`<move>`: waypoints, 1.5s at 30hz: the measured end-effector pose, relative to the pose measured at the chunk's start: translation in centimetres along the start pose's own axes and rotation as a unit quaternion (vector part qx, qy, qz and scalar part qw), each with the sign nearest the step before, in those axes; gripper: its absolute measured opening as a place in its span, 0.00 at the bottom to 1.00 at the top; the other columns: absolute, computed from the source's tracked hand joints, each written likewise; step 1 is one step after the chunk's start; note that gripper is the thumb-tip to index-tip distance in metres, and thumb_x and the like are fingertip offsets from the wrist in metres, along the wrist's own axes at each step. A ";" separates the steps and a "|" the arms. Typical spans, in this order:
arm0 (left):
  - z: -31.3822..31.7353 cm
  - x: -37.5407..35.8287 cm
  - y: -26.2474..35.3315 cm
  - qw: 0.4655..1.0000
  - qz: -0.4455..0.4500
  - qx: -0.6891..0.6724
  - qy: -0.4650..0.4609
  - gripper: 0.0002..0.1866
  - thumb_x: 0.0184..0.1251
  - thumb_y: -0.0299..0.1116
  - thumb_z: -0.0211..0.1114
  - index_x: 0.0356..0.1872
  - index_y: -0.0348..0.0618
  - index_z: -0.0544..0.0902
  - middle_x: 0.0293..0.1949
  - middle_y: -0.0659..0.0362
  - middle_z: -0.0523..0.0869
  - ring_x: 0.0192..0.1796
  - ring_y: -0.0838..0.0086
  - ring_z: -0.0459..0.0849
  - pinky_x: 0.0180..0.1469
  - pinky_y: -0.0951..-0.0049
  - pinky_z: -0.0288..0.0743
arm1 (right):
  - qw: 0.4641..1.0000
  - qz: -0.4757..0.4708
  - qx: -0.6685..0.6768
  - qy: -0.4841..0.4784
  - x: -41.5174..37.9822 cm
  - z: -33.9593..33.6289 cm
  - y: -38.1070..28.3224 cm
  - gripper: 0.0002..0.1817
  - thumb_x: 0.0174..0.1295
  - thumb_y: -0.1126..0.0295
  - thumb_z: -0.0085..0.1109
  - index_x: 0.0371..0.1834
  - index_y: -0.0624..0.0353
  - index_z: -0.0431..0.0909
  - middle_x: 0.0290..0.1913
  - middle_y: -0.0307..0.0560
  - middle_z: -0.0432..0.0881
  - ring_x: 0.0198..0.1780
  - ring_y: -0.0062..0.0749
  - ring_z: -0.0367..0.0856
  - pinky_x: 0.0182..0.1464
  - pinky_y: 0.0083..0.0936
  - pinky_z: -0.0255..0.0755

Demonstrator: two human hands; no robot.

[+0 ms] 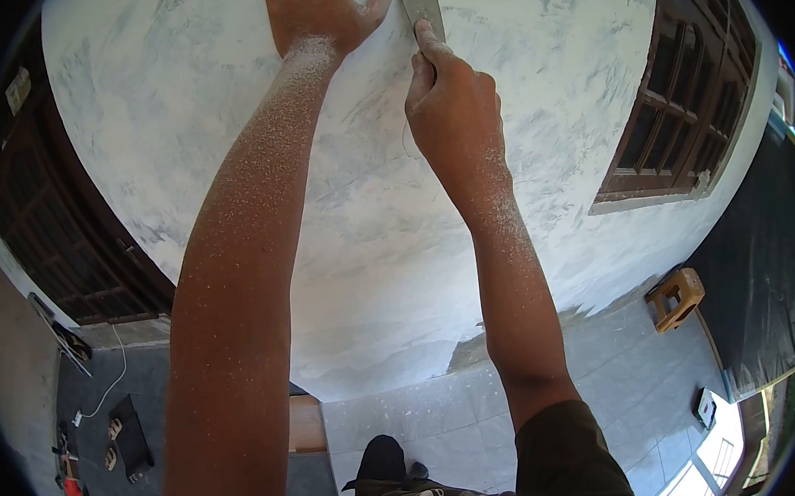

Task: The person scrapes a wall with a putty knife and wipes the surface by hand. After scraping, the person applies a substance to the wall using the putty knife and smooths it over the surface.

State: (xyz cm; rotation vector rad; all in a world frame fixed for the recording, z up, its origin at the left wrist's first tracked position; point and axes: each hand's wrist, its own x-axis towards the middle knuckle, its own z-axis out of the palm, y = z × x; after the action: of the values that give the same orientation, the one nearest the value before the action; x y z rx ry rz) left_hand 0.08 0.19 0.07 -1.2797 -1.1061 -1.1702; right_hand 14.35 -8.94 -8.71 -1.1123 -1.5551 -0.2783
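My right hand (457,106) is closed around the handle of a putty knife (421,5), thumb or finger stretched along it toward the blade. The blade lies against the white wall (367,213), which is patchy with grey smears. Just left of the blade, my left hand (321,14) rests flat on the same wall with its thumb spread; its fingertips are cut off by the top edge. White dust coats both wrists and my left forearm.
A dark wooden door (63,216) stands at left and a wooden window (681,90) at right. On the tiled floor (428,421) sit a stool (676,299), sandals (112,443) and a white cable (117,387). White flecks lie below the wall.
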 end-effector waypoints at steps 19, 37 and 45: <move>0.1 -0.2 0.1 1.000 0.008 -0.001 0.024 0.45 0.69 0.62 0.61 0.83 0.56 0.59 0.86 0.47 0.48 0.87 0.57 0.43 0.85 0.44 0.36 | 1.000 -0.014 0.002 0.013 -0.6 0.0 0.2 0.21 0.79 0.68 0.50 0.71 0.60 0.77 0.33 0.63 0.89 0.36 0.52 0.92 0.37 0.45 0.88; -0.1 -0.1 -0.1 1.000 0.009 -0.011 0.018 0.44 0.69 0.60 0.61 0.83 0.56 0.60 0.85 0.46 0.49 0.87 0.57 0.43 0.85 0.44 0.36 | 1.000 0.014 -0.006 0.012 -0.3 -0.3 -0.5 0.18 0.78 0.69 0.53 0.67 0.58 0.81 0.36 0.62 0.90 0.36 0.47 0.93 0.41 0.37 0.87; 0.2 -0.1 -0.1 0.999 0.018 -0.004 0.033 0.44 0.69 0.61 0.61 0.83 0.55 0.62 0.85 0.46 0.50 0.87 0.56 0.43 0.85 0.44 0.36 | 1.000 0.008 0.002 0.021 1.1 -0.5 -0.8 0.19 0.78 0.70 0.53 0.69 0.58 0.80 0.35 0.61 0.90 0.33 0.43 0.92 0.39 0.34 0.87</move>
State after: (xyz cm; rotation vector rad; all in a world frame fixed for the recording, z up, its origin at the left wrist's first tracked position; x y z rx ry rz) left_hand -0.07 0.42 -0.02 -1.2535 -1.0267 -1.1822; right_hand 14.11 -9.15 -7.30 -1.1081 -1.5083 -0.2864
